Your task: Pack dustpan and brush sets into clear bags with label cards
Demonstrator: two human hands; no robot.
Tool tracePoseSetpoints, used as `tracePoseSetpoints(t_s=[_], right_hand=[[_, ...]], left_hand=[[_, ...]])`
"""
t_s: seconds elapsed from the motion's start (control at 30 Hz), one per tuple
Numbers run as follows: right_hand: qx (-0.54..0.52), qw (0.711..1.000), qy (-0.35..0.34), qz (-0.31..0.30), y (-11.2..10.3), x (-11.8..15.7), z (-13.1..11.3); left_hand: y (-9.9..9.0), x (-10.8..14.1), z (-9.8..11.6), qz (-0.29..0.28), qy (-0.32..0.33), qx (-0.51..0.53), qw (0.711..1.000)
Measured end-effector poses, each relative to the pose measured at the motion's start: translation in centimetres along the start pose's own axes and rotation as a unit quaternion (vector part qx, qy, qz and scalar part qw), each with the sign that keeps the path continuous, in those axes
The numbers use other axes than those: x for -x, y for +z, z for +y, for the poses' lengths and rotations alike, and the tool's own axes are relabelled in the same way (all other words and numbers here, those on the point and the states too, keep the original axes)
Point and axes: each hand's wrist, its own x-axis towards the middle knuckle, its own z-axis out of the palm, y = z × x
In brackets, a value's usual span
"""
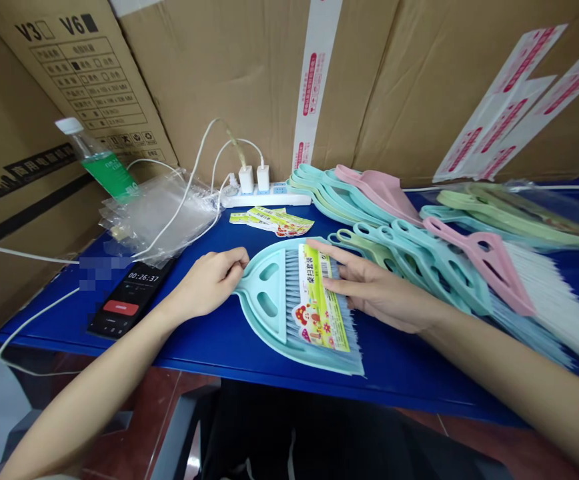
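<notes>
A mint-green dustpan (254,328) lies on the blue table, with a matching hand brush (263,293) nested in it, bristles to the right. My left hand (214,280) is closed around their handles, which it mostly hides. Across the bristles lies a yellow-green printed label card (322,300). The fingers of my right hand (379,290) are stretched out and apart, the fingertips resting on the card's upper right part. More label cards (272,220) lie loosely just behind the dustpan.
Stacked dustpans (354,193) and brushes (449,267) fill the right side. A power strip (269,195) with chargers stands against the cardboard boxes (249,80). At left are clear plastic bags (164,213), a bottle (104,167), a phone (129,297) and loose white cables (189,190).
</notes>
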Motion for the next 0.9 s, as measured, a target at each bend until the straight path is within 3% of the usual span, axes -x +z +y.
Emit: tracePoseSetpoints(t_s=[0.13, 0.3, 0.37, 0.6, 0.9], right_hand=[[0.007, 1.0, -0.005, 0.02, -0.1, 0.1, -0.4], [0.017, 0.996, -0.061, 0.055, -1.0, 0.2, -0.6], [0.022, 0.994, -0.074, 0.076, -1.4, 0.3, -0.7], [0.033, 0.991, -0.086, 0.102, -1.9, 0.5, -0.8], [0.001, 0.991, -0.061, 0.117, -1.7, 0.3, -1.0]], left_hand=[[-0.1, 0.0, -0.3, 0.012, 0.021, -0.004, 1.0], [-0.6, -0.2, -1.1, 0.129, -0.025, -0.131, 0.983], [-0.8, -0.2, -1.3, 0.15, -0.058, -0.197, 0.967], [-0.4, -0.4, -2.2, 0.101, -0.112, -0.348, 0.925], [-0.1, -0.4, -2.7, 0.072, -0.143, -0.348, 0.924]])
